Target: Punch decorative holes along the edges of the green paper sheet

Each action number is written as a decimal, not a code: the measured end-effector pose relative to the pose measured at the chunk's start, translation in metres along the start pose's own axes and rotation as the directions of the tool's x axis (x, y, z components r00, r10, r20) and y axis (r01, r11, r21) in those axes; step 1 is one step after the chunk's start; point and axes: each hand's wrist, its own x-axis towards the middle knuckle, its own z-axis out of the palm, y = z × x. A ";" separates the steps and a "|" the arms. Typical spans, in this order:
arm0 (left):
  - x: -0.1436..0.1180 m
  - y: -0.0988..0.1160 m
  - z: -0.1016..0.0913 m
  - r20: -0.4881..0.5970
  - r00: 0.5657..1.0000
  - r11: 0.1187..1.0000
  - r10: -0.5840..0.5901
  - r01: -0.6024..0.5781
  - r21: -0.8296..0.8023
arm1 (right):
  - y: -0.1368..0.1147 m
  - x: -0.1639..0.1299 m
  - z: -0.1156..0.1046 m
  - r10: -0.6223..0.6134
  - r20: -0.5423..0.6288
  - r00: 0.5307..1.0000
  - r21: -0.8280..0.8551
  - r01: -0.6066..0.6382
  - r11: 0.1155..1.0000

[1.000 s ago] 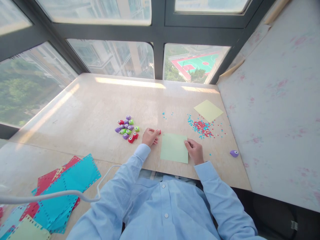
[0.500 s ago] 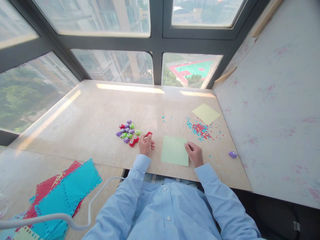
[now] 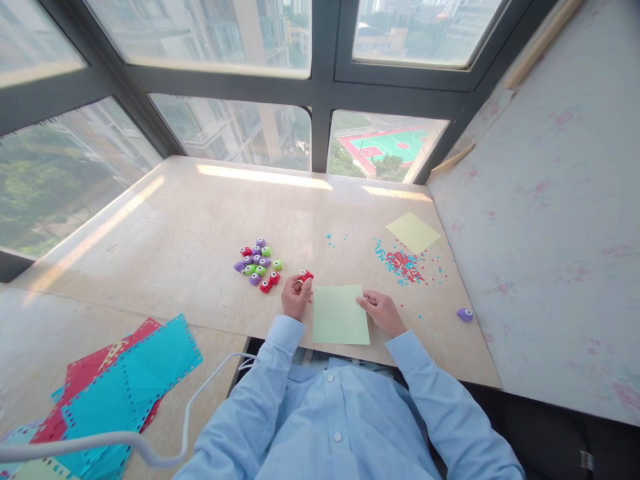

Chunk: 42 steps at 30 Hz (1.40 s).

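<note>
My left hand [image 3: 296, 298] is closed around a small red craft punch [image 3: 307, 275], its top showing above the fingers. Between my hands is a square pale green sheet of paper [image 3: 341, 317]. The thumb and fingers of my right hand [image 3: 384, 311] pinch its right edge. The sheet's upper left corner lies close beside the red punch; whether it sits in the slot I cannot tell. To the left of my left hand stands a cluster of red, purple and green craft punches [image 3: 257, 261].
Red and blue paper bits [image 3: 404, 265] lie heaped at the right, near a pale yellow sheet [image 3: 413, 233]. A purple punch [image 3: 465, 315] stands by the right edge. Punched blue and red sheets [image 3: 125, 380] and a white cable [image 3: 186, 420] are at the lower left.
The pale green sheet has moved left and nearer to me with my right hand, up to my left hand. The red punch has turned and shifted slightly right in my left hand.
</note>
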 end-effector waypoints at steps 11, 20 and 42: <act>0.004 -0.004 -0.003 -0.073 0.997 0.989 0.009 -0.019 -0.149 | -0.020 0.017 0.010 0.186 -0.181 0.966 0.312 -0.123 0.942; -0.006 -0.002 -0.004 -0.060 0.997 0.965 0.050 -0.064 -0.256 | -0.016 -0.012 -0.006 0.293 -0.116 0.949 0.486 -0.203 0.850; -0.027 -0.014 -0.005 -0.038 0.998 0.968 0.049 -0.056 -0.244 | -0.016 -0.017 0.017 0.357 0.059 0.932 0.701 -0.293 0.650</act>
